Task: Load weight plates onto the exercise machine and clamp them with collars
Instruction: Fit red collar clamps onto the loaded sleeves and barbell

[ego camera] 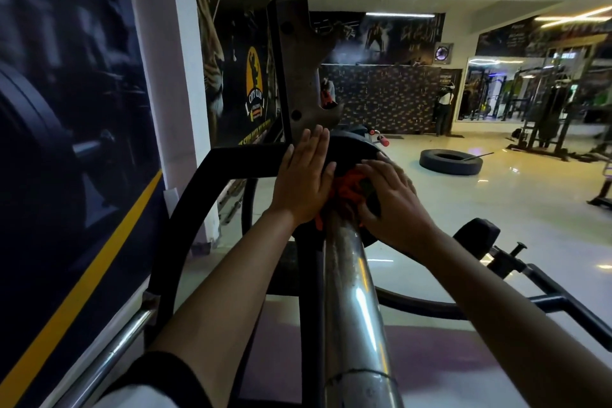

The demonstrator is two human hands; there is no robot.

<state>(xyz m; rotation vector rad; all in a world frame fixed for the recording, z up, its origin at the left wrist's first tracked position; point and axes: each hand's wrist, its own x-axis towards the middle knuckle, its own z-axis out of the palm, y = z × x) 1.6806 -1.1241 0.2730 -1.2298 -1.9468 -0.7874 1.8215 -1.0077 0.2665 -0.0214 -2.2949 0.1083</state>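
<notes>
Left hand (303,175): laid flat, left fingers (311,146) straight and close together, pointing away from the person; thumb splayed toward the other hand.
Right hand (394,199): back uppermost, right fingers (381,169) spread and bent at the knuckles, tips angled toward the left fingers; thumb tucked beneath them. From here I can't tell whether they grip.
Gap: hands just beside each other, thumbs near.
Arms: left forearm (225,291) and right forearm (496,291) bare, both stretched forward, converging toward the fingers.
</notes>
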